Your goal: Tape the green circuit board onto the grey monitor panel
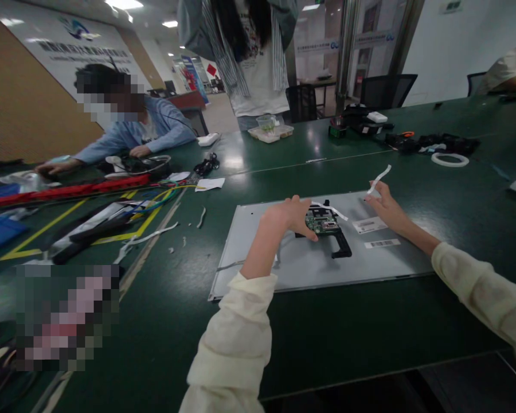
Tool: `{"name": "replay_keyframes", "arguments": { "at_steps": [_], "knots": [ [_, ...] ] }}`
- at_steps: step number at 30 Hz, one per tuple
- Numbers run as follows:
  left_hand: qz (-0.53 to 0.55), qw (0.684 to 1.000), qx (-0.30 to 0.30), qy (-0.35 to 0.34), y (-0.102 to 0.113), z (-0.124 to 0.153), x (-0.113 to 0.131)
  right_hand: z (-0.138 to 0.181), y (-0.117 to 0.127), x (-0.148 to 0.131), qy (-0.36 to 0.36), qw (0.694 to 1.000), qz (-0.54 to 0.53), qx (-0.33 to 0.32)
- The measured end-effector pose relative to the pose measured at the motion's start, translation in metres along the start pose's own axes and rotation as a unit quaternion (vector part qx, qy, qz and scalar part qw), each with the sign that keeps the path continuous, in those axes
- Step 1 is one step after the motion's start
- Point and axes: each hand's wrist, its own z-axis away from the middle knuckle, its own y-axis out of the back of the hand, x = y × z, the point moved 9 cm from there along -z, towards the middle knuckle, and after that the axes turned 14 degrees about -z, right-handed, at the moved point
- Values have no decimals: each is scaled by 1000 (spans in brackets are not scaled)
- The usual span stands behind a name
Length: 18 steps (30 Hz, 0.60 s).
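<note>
A grey metal panel [309, 269] lies flat on the dark green table [335, 344] in front of me. A small green circuit board [322, 221] with a black bracket [341, 244] sits on the panel's far half. My left hand [290, 217] rests on the panel with its fingers pressing the board's left edge. My right hand [384, 207] hovers over the panel's far right corner and pinches a white strip of tape [379, 178] that sticks up. Another white strip [336, 210] lies across the board. Two barcode labels [370, 225] are stuck on the panel.
To the left a seated person in a blue top works over red rods [69, 192], cables and yellow floor-tape lines. A standing person is at the far edge behind a plastic tray [270, 133]. Black tools [430, 143] and a white tape ring [449, 159] lie far right. White scraps [202, 217] dot the table.
</note>
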Motion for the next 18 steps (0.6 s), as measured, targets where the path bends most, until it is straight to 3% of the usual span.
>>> {"name": "replay_keyframes", "arguments": {
  "at_steps": [7, 12, 15, 18],
  "knots": [
    [3, 997, -69, 24, -26, -13, 1, 0, -3, -5, 7, 1000, -3, 2],
    [42, 991, -109, 61, -24, 2, -4, 1, -2, 1, -3, 1000, -18, -1],
    [36, 993, -70, 86, -6, 14, -13, 3, -1, -2, 16, 1000, -25, 1],
    [25, 999, 32, 26, 19, 19, -13, 3, 6, 0, 21, 999, -1, 28]
  ]
}}
